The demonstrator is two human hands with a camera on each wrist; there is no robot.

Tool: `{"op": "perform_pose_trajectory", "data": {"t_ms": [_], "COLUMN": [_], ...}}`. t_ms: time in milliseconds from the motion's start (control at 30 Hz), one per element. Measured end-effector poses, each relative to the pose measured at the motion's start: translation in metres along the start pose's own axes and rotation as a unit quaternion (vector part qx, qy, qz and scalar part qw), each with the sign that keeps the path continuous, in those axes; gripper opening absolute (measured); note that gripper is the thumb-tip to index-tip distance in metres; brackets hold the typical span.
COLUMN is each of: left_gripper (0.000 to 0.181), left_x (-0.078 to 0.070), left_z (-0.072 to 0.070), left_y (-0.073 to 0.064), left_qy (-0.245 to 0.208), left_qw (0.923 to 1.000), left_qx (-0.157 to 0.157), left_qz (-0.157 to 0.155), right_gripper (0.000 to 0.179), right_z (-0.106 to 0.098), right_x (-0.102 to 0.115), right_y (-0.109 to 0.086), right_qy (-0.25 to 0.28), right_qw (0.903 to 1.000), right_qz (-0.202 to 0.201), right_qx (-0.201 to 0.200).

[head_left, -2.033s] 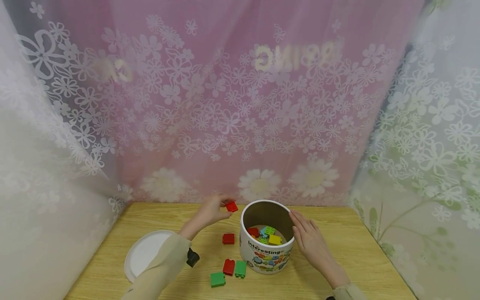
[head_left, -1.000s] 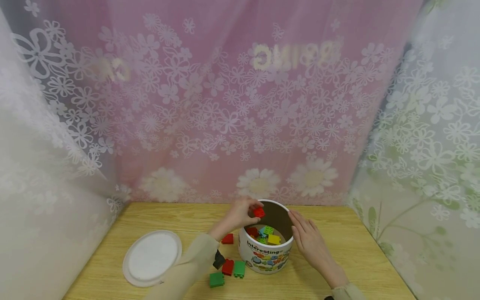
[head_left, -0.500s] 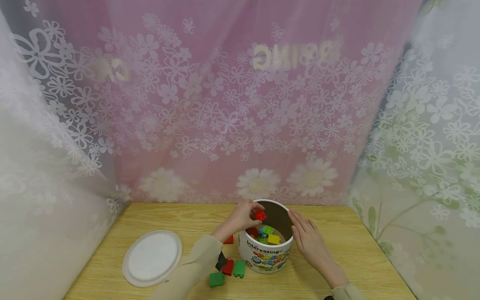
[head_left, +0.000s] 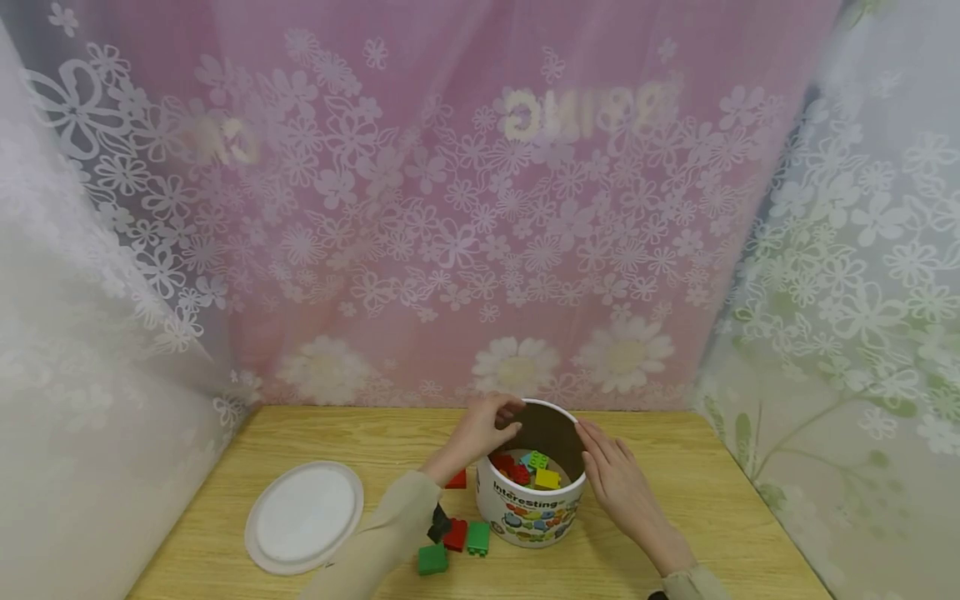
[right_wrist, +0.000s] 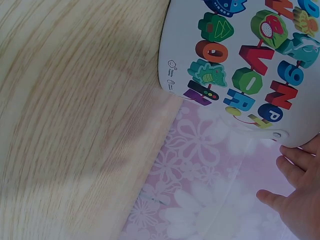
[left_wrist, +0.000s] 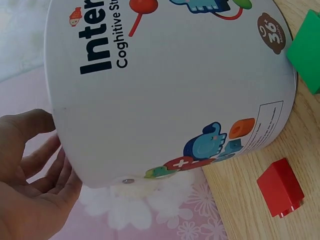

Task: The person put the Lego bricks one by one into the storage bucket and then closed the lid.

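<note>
White, toy-printed tub (head_left: pixel 525 510), upright and open-topped on the wood-grain worktop (head_left: pixel 720 517), between left hand (head_left: pixel 483 429) and right hand (head_left: pixel 618 487). Probably light for its bulk and fairly stiff, judging by the smooth, undented wall; perhaps a little slick over the printed face. Best taken by the rim, or with a palm on each side; a hard squeeze could bow a thin wall.

Inside, at the bottom: red blocks (head_left: pixel 517 473), a yellow block (head_left: pixel 547 478) and a light-green block (head_left: pixel 537 459), loosely jumbled. Likely rigid plastic, light and hard to break; best pinched across two opposite flat sides, clear of the studs.

Left hand: thumb and fingers apart, nothing between, at the tub's left rim and partly over the opening, above the red blocks and not touching them. Contact with the rim: cannot tell. Right hand: fingers extended, laid against the tub's right side with tips at the rim; touching, not wrapped round, so more a brace than a grasp.

Outside the tub, to its left: a far red block (head_left: pixel 457 480), partly hidden by the left sleeve (head_left: pixel 390 521); nearer the person, a near red block (head_left: pixel 457 536) between a standing-off green block (head_left: pixel 432 559) and a tub-side green block (head_left: pixel 477 538). Well apart, farther left: a round white lid (head_left: pixel 305 517), flat on the worktop.
</note>
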State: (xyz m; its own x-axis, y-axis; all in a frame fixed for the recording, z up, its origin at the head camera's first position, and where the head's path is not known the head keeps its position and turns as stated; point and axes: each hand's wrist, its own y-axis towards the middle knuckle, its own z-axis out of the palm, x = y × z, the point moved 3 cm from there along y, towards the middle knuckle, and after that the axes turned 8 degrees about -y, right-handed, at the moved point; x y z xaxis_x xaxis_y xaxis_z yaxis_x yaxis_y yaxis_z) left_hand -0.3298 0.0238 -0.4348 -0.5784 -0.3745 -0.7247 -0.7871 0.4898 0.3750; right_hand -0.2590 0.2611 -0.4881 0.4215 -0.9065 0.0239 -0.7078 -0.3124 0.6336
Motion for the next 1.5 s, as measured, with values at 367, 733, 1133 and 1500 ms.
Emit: {"op": "perform_pose_trajectory", "data": {"t_ms": [367, 733, 1133, 1500], "left_gripper": [0.033, 0.039, 0.039, 0.045], "left_x": [0.010, 0.038, 0.072, 0.102], "left_z": [-0.023, -0.044, -0.039, -0.018], "left_y": [-0.008, -0.025, -0.052, -0.076], "left_qy": [-0.041, -0.050, -0.051, -0.021], "left_qw": [0.9981, 0.9940, 0.9954, 0.9964], "left_qx": [-0.046, -0.097, -0.072, -0.004], "left_qz": [0.006, -0.008, -0.038, -0.082], "right_gripper": [0.050, 0.044, 0.047, 0.047], "right_z": [0.000, -0.002, -0.001, 0.000], "right_x": [0.000, 0.001, 0.001, 0.002], "right_y": [0.000, 0.000, 0.000, -0.001], "right_qy": [0.000, 0.004, 0.007, 0.010], "right_qw": [1.0000, 1.0000, 0.9998, 0.9997], "right_qz": [0.001, 0.003, 0.008, 0.012], "right_qx": [0.002, 0.007, 0.014, 0.016]}}
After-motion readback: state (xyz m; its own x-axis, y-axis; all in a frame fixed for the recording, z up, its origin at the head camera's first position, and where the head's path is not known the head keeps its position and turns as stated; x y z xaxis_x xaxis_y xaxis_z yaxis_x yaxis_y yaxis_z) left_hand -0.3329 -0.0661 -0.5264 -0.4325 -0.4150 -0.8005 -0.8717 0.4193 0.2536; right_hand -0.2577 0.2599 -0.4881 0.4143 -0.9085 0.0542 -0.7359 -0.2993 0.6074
